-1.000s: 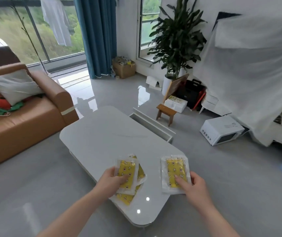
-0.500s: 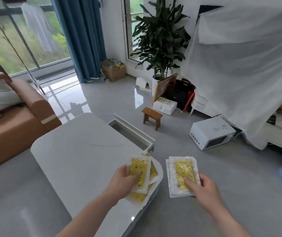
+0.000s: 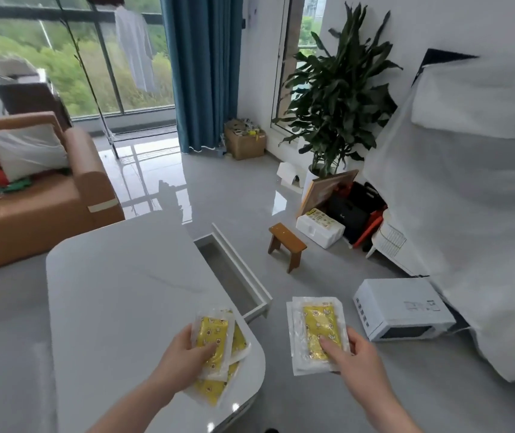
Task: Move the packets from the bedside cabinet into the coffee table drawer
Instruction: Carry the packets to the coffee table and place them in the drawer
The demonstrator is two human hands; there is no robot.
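Carrying yellow packets in both hands, a person stood at the near corner of a white table [image 3: 118,295], seen from the head camera. The left hand [image 3: 184,354] gripped a fanned bunch of packets [image 3: 215,345] above that corner, thumb on top; the right hand [image 3: 353,354] pinched a second stack of packets [image 3: 315,332] just off the table's edge, over the floor. The open drawer [image 3: 234,273] jutted from the table's right side, beyond both hands, and looked bare inside. A small wooden stool [image 3: 285,243] and a white microwave [image 3: 403,307] sat on the floor farther out from the table. Delivery appeared to be the step in hand: lowering each stack flat into the narrow drawer, lengthwise, one hand after the other, should keep the loose fan from slipping out.
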